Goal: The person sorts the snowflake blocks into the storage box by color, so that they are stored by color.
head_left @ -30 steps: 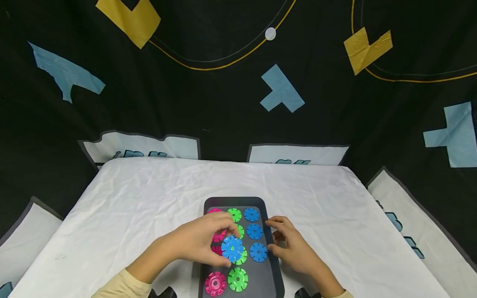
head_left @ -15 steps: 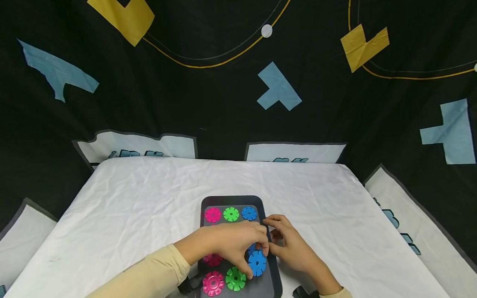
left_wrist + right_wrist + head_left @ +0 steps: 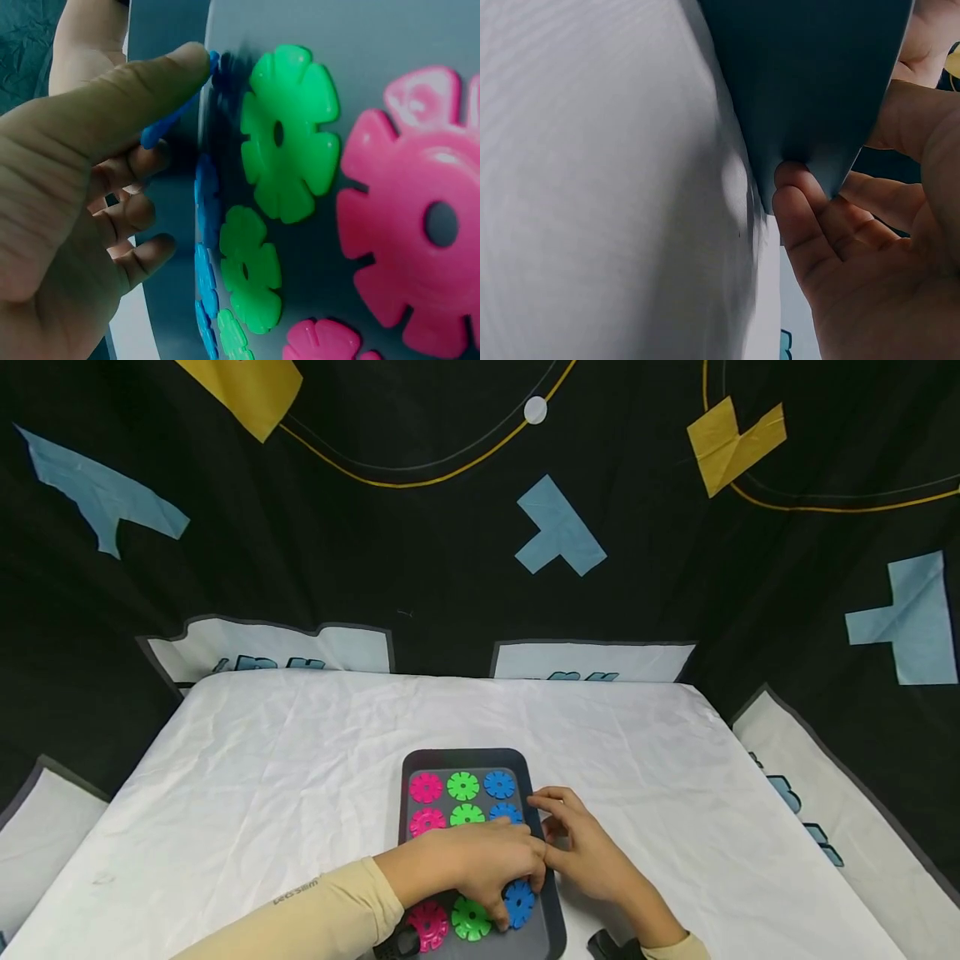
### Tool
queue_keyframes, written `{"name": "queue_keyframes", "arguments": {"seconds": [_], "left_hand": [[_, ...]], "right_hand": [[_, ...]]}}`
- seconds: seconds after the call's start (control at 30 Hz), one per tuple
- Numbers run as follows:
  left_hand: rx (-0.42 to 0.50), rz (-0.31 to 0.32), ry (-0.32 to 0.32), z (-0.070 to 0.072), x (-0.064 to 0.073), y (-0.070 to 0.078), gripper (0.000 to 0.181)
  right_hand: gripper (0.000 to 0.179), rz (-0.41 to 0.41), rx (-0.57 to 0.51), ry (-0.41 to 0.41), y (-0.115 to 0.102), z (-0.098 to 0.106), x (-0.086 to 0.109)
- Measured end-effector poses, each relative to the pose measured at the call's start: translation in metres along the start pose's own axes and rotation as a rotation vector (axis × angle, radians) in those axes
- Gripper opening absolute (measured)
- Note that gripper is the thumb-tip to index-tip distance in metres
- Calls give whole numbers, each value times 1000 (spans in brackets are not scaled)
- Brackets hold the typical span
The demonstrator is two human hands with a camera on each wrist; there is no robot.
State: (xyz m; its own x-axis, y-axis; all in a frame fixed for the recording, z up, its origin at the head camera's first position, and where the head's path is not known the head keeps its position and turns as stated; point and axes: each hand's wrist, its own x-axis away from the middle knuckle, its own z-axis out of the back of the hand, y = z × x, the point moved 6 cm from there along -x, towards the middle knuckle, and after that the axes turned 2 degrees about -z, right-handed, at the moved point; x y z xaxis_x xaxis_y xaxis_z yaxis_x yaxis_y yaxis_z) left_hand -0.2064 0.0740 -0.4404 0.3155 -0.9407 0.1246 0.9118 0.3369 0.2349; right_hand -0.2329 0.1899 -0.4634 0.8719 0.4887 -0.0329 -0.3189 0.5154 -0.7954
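My left hand (image 3: 487,860) pinches a blue notched flower-shaped disc (image 3: 519,905) low over the right side of a dark tray (image 3: 457,758). In the left wrist view that blue disc (image 3: 161,129) is tilted edge-on, the thumb on its near face and the fingers behind. Beside it lie a green disc (image 3: 471,918) and a pink disc (image 3: 428,925). My right hand (image 3: 588,852) grips the tray's right side; the right wrist view has its fingers (image 3: 799,206) against the outer wall (image 3: 810,82). The left hand and forearm hide part of the middle rows.
Farther up the tray, pink (image 3: 426,787), green (image 3: 462,786) and blue (image 3: 499,784) discs lie in columns. White cloth (image 3: 300,760) covers the table around the tray. A black curtain (image 3: 450,577) with blue and yellow patches hangs behind.
My left hand has carried the blue disc from the tray's middle to the right column, then lower toward the near end. The right hand stays at the tray's side.
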Motion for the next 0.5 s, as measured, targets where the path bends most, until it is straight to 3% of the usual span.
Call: {"name": "queue_keyframes", "arguments": {"seconds": [0.27, 0.4, 0.5], "left_hand": [[-17, 14, 14, 3, 0, 2, 43], [-10, 22, 37, 6, 3, 0, 37], [18, 43, 122, 15, 13, -7, 29]], "right_hand": [[52, -21, -19, -3, -34, 8, 5], [54, -24, -10, -4, -11, 5, 4], [57, -29, -7, -9, 10, 1, 2]]}}
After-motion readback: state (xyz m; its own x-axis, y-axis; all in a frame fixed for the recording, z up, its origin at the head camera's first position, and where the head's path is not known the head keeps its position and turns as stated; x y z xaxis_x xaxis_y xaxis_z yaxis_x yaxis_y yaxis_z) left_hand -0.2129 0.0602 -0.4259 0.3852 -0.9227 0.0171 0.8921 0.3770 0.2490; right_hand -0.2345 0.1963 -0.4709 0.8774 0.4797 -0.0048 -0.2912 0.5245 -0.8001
